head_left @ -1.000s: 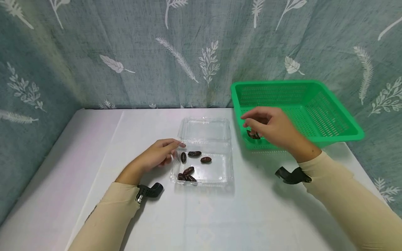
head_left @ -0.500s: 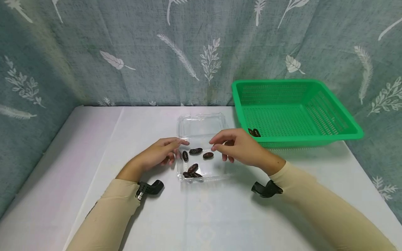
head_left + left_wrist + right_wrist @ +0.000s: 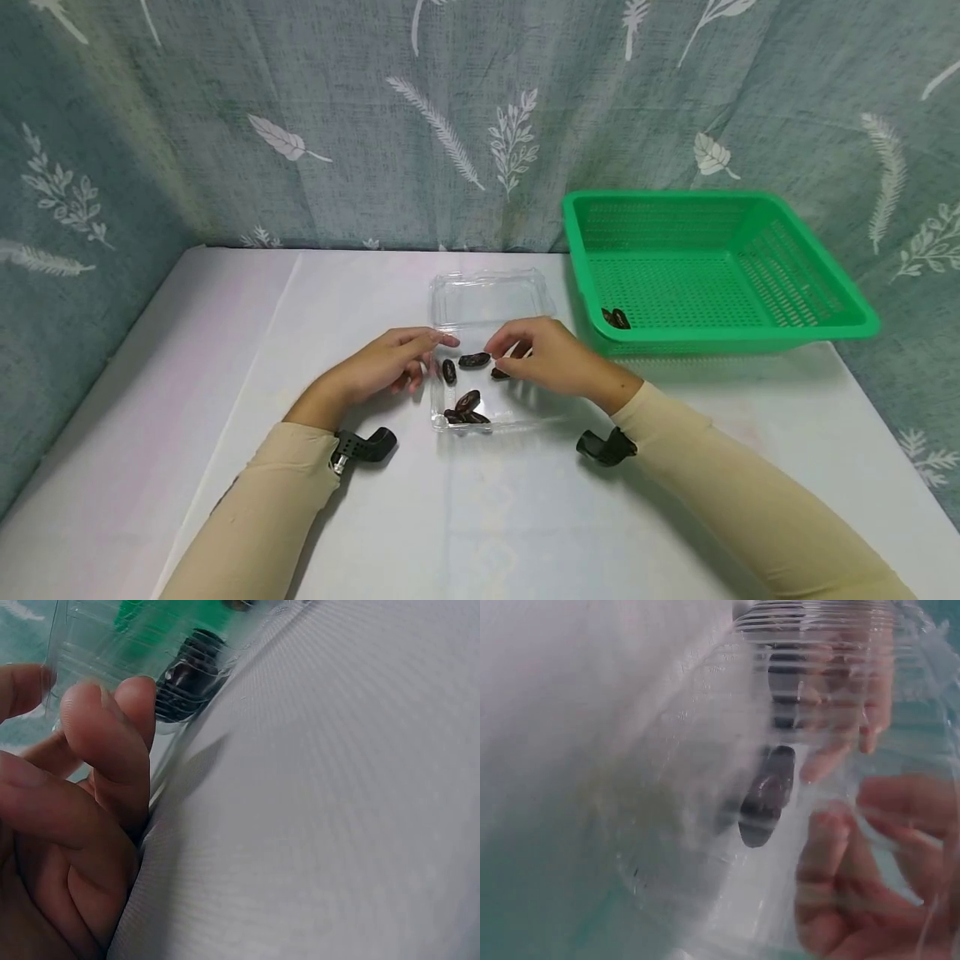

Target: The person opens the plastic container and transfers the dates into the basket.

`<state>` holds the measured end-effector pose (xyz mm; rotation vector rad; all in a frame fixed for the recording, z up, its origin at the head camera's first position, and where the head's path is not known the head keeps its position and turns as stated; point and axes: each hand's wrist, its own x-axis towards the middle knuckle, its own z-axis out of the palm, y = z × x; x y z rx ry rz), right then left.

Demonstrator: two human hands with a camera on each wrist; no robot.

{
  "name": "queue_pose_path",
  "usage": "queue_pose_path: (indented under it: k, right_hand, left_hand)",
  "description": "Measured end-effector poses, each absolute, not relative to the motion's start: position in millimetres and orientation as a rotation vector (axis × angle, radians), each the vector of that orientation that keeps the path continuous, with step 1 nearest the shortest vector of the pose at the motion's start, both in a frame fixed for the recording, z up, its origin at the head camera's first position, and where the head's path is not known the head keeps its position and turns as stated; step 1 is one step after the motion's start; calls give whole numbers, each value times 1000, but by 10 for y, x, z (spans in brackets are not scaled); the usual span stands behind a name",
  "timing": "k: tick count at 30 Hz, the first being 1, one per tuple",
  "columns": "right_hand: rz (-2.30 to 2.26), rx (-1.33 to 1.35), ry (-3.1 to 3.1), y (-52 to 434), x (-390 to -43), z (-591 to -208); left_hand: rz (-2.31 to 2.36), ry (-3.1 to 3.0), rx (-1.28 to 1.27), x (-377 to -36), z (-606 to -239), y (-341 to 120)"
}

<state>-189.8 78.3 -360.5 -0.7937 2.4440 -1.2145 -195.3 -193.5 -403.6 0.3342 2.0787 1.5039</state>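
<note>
A clear hinged plastic box [image 3: 525, 412] lies with its lid back, and several dark brown dates are in it. Three dates [image 3: 468, 402] bunch at its front left corner; another date [image 3: 449, 372] is by the left wall. My left hand [image 3: 386, 362] holds the box's left rim near the hinge, lower fingers curled outside the wall. Over the box is my right hand [image 3: 551, 358], thumb and index apart, fingertips right at a date [image 3: 499, 373] they partly hide. Through the plastic, the right wrist view shows a blurred date [image 3: 765, 799] beside the fingers.
A green perforated basket [image 3: 720, 335] stands at the back right, with a few dates [image 3: 617, 318] in its near left corner. White cloth [image 3: 337, 533] covers the table. Patterned grey-green fabric [image 3: 375, 167] hangs behind and at the sides.
My right hand has moved left from the basket's near left corner to over the plastic box, then lowered to a date. Dates now show in the basket. My left hand keeps its place.
</note>
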Motion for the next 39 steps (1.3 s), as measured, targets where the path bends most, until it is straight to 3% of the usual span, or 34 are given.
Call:
queue_pose_path:
  k: [16,23,39]
  right_hand:
    - [-873,-716,2569,734,-1960,-3635]
    - [-753,-799,2600,743,-1941,-3664]
    - [-950,-927,2620,809,-1863,-3657]
  left_hand:
    - [1447,2109,391,-1940,-4000,-1954]
    - [1447,2099,404,-1938,-4005,-1934]
    - [1440,2113,420,-1942,-4008,-1928]
